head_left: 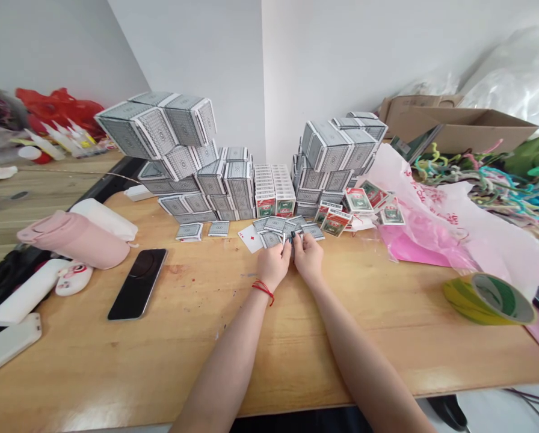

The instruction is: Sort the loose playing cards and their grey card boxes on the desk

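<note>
At the left of the desk [161, 361], a bottle [77, 237] and a phone [138, 284] sit well apart from the cards, which I take to be for the sake of elbow room; next rises the left stack [181, 162], its blocks piled on one another, probably to save space, with the top ones jutting; before it lie two small piles [189, 232]; then one face-up card [251, 239], at the edge of the loose cards [276, 224], which are spread where both hands reach easily; my left hand [273, 263] and right hand [308, 257] nearly meet there, thumbs and fingertips drawn in, pinching, it seems, some of the loose cards, though my fingers cover most of the grip; behind, the boxes [266, 204] stand in rows beside the right stack [326, 150], perhaps kept straight by it; red packs [335, 221] lie near its foot; the tape [459, 300] rests farther right, out of my arms' way.
</note>
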`<action>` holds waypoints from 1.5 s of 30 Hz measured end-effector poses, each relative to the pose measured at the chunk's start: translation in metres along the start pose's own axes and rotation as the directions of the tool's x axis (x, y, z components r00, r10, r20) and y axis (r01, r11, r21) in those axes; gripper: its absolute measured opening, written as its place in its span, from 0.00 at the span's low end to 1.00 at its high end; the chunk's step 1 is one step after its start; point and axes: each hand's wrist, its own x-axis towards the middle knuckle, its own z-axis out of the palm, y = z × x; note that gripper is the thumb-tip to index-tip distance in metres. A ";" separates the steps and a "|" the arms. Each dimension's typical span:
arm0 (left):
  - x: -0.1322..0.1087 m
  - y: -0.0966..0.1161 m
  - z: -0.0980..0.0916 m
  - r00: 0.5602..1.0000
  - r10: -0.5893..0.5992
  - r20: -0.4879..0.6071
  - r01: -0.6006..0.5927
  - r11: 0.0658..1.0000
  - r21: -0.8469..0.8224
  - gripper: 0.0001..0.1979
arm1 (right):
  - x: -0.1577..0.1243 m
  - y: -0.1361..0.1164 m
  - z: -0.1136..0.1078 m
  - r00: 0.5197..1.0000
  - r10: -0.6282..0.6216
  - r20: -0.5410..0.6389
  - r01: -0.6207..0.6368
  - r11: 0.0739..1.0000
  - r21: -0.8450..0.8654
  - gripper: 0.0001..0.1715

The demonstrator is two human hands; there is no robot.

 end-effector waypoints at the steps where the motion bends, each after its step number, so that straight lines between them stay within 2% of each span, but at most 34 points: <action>1: 0.000 0.001 0.000 1.000 0.010 -0.001 -0.010 0.999 0.045 0.24 | -0.001 -0.001 0.000 0.999 -0.023 -0.025 0.022 0.998 -0.067 0.22; 4: 0.000 0.003 -0.001 1.000 0.006 -0.005 -0.005 0.989 0.145 0.24 | -0.005 -0.006 0.000 0.994 -0.080 -0.076 0.061 0.974 -0.218 0.19; 7: 0.000 0.002 -0.002 0.999 -0.027 -0.016 0.030 0.989 0.148 0.25 | -0.006 -0.008 -0.001 0.994 -0.060 -0.092 0.041 0.980 -0.194 0.19; 10: 0.002 0.000 -0.002 0.999 -0.027 0.032 0.027 0.999 0.026 0.26 | -0.003 -0.003 0.000 0.994 0.020 -0.104 -0.028 0.996 -0.080 0.21; 13: 0.002 -0.003 -0.001 0.993 0.034 0.114 -0.021 0.993 -0.118 0.25 | 0.001 0.005 -0.001 0.990 0.108 -0.091 -0.108 0.994 0.004 0.21; 15: 0.002 -0.003 0.000 0.991 0.055 0.122 -0.038 0.990 -0.137 0.24 | 0.002 0.008 -0.001 0.987 0.140 -0.077 -0.139 0.990 0.018 0.20; 21: 0.001 -0.002 -0.003 0.999 0.000 0.048 0.001 1.000 -0.010 0.23 | 0.001 0.005 0.000 0.998 0.035 -0.055 -0.036 0.999 -0.027 0.17; 24: 0.002 -0.003 -0.005 0.999 -0.041 0.024 0.043 0.995 -0.084 0.20 | 0.000 0.002 0.000 0.999 -0.015 -0.029 0.013 0.998 -0.062 0.17; 28: 0.005 -0.005 -0.005 0.993 -0.103 -0.052 0.088 0.969 -0.230 0.13 | -0.003 -0.001 0.001 0.992 -0.084 0.092 0.090 0.994 -0.059 0.18; 31: 0.006 -0.005 -0.005 0.986 -0.149 -0.080 0.126 0.964 -0.233 0.11 | -0.005 -0.004 0.003 0.985 -0.098 0.141 0.106 0.993 -0.057 0.19; 36: 0.006 -0.004 -0.005 0.977 -0.181 -0.117 0.161 0.974 -0.157 0.15 | -0.006 -0.008 0.002 0.983 -0.126 0.134 0.133 0.990 -0.051 0.19; 41: 0.007 -0.005 -0.005 0.972 -0.186 -0.145 0.163 0.974 -0.159 0.24 | -0.005 -0.006 0.001 0.983 -0.141 0.115 0.150 0.986 -0.069 0.22; 45: 0.006 -0.004 -0.006 0.966 -0.184 -0.180 0.152 0.972 -0.179 0.25 | -0.005 -0.005 0.002 0.987 -0.130 0.091 0.138 0.987 -0.088 0.24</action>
